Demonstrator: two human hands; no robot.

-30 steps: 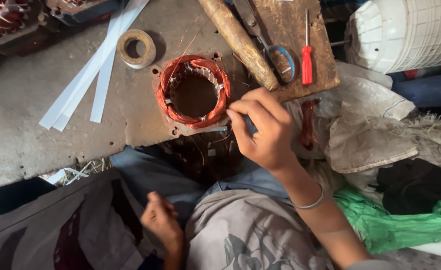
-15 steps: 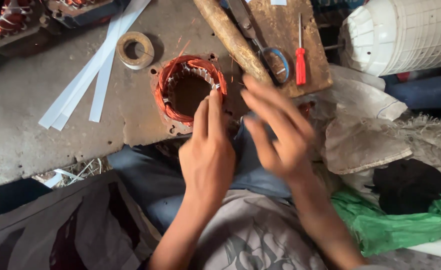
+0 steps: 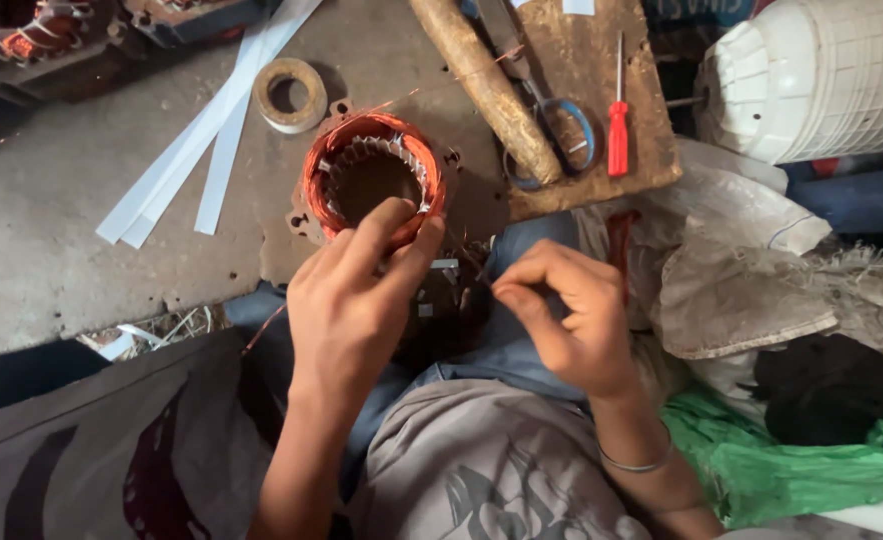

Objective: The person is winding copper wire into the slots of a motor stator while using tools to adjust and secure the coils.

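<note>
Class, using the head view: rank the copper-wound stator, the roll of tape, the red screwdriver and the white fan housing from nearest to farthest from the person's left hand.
1. Copper-wound stator: under the left hand's fingertips, just ahead.
2. Roll of tape: beyond the stator, slightly to the left.
3. Red screwdriver: on the wooden board, to the right.
4. White fan housing: far right corner.

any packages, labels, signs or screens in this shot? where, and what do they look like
No screens or signs.
Green plastic bag: lower right, crumpled, beside the right hand.
Worn whitish sack: right of that hand, dirty and rumpled.
Small pale label: top edge, on the wooden board, rectangular, cut off by the frame.
Tape roll: upper left, tan ring on the table.
</note>
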